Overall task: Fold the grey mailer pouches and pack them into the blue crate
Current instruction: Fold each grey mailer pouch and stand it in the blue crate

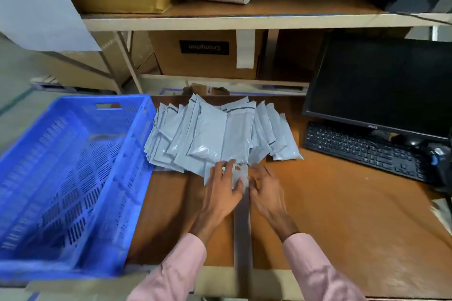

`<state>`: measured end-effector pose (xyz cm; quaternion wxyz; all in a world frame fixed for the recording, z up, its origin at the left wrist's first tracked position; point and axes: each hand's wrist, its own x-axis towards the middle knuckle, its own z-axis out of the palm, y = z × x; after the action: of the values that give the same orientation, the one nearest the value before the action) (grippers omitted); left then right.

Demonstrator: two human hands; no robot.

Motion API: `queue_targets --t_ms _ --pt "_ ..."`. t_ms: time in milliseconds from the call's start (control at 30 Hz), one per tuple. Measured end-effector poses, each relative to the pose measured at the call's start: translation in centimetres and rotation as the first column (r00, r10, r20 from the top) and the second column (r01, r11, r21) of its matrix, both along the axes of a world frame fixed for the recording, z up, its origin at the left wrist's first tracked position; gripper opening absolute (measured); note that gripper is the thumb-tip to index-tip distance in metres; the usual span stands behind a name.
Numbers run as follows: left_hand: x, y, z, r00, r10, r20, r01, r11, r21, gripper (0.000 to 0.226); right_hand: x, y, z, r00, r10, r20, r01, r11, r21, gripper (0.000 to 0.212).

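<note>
A fanned pile of grey mailer pouches lies on the brown table, just right of the blue crate. The crate looks empty inside. Both hands are at the pile's near edge on one pouch. My left hand lies on it with fingers spread and the thumb at its lower edge. My right hand touches its right side with fingers bent; motion blur hides whether they pinch it.
A black keyboard and a dark monitor stand at the right. Shelves with cardboard boxes rise behind the table. A flat cardboard sheet lies under my forearms; bare table spreads to the right.
</note>
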<state>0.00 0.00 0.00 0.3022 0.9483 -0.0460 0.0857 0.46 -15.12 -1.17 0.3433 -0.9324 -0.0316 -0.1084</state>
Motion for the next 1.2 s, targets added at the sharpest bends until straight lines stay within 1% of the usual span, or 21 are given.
queue_targets --t_ms 67,133,200,300,400,500,567,633,700,767,867,933,1000,1067,1133,1200 --pt "0.6 0.7 0.4 0.999 0.007 -0.037 -0.011 0.996 -0.094 0.055 1.1 1.2 0.7 0.987 -0.112 -0.117 0.130 0.978 0.165 0.024" --pt "1.1 1.3 0.5 0.997 0.011 -0.081 -0.020 0.992 -0.121 0.052 2.1 2.5 1.6 0.964 -0.179 -0.197 0.230 0.931 0.284 0.021" --pt "1.7 1.9 0.4 0.996 -0.011 -0.092 0.001 0.994 -0.105 0.051 3.3 3.4 1.5 0.936 -0.217 -0.277 0.310 0.881 0.358 0.024" --pt "2.2 3.1 -0.2 0.997 -0.048 -0.066 0.039 0.990 -0.132 0.049 4.1 4.4 1.3 0.904 -0.279 -0.323 0.404 0.802 0.439 0.014" --pt "2.2 3.8 -0.8 0.997 -0.071 -0.026 0.066 0.984 -0.166 0.047 3.3 4.7 1.6 0.895 -0.327 -0.302 0.439 0.761 0.477 0.011" --pt "1.4 4.1 -1.1 0.995 -0.102 0.020 0.103 0.973 -0.208 0.044 1.1 3.9 1.3 0.902 -0.293 -0.317 0.428 0.695 0.578 0.013" --pt "0.5 4.0 -1.0 0.991 -0.127 0.050 0.135 0.968 -0.214 0.044 -0.9 2.8 0.9 0.898 -0.288 -0.333 0.440 0.621 0.649 0.019" --pt "-0.8 3.8 -0.9 0.985 -0.154 0.075 0.167 0.962 -0.214 0.042 -3.2 1.3 0.5 0.891 -0.278 -0.359 0.454 0.520 0.724 0.019" --pt "-2.3 3.5 -1.1 0.976 -0.195 0.101 0.213 0.954 -0.209 0.039 -5.5 -0.6 0.0 0.877 -0.279 -0.391 0.480 0.477 0.736 0.025" --pt "-3.9 2.8 -1.7 0.959 -0.241 0.147 0.266 0.947 -0.182 0.036 -7.5 -2.7 -0.8 0.854 -0.296 -0.428 0.520 0.461 0.719 0.031" --pt "-6.1 1.3 -2.8 0.937 -0.294 0.190 0.319 0.940 -0.122 0.036 -9.9 -5.7 -2.2 0.825 -0.320 -0.465 0.565 0.477 0.674 0.018" --pt "-7.5 0.2 -3.8 0.929 -0.320 0.185 0.336 0.940 -0.059 0.039 -11.2 -7.6 -3.1 0.813 -0.353 -0.463 0.581 0.530 0.617 0.033" --pt "-8.7 -0.9 -4.7 0.929 -0.340 0.149 0.341 0.940 0.020 0.044 -12.1 -9.1 -3.7 0.832 -0.354 -0.426 0.548 0.635 0.544 0.037" --pt "-9.7 -2.0 -5.4 0.935 -0.342 0.096 0.336 0.939 0.074 0.050 -12.4 -10.3 -3.7 0.876 -0.305 -0.375 0.455 0.782 0.426 0.033" --pt "-10.3 -3.0 -5.8 0.947 -0.321 0.016 0.318 0.944 0.092 0.053 -11.9 -11.3 -3.8 0.914 -0.258 -0.312 0.350 0.892 0.286 0.024" --pt "-10.6 -3.6 -6.2 0.951 -0.297 -0.086 0.306 0.944 0.124 0.054 -11.1 -11.7 -4.0 0.940 -0.188 -0.285 0.257 0.940 0.226 0.006"
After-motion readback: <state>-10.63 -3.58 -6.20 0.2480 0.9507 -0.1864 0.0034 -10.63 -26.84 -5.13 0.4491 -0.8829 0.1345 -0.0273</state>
